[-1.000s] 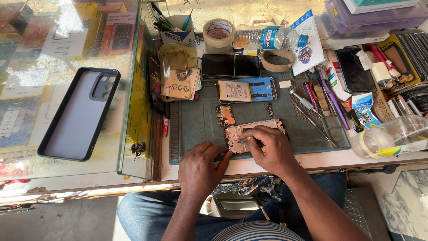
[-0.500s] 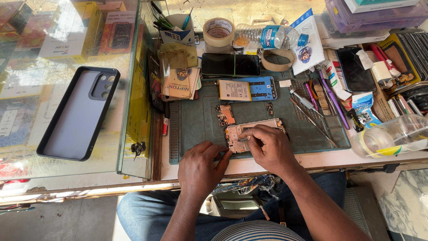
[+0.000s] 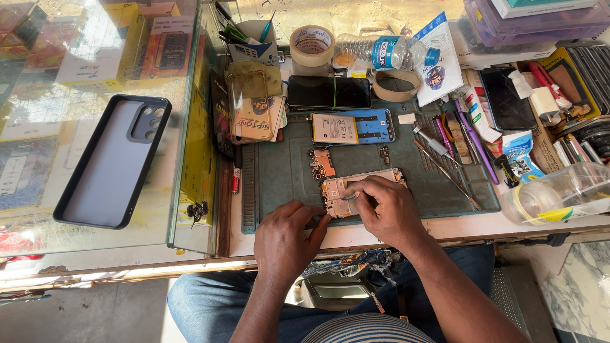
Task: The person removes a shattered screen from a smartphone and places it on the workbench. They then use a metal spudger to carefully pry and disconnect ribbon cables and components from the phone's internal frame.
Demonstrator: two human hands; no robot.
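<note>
Your one camera sits on your head, looking steeply down at the work mat (image 3: 381,159) from close; distant bench edges probably fall outside its frame.

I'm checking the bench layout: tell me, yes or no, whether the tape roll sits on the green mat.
No, the tape roll stands on the bench behind the green mat, beside the water bottle.
</note>
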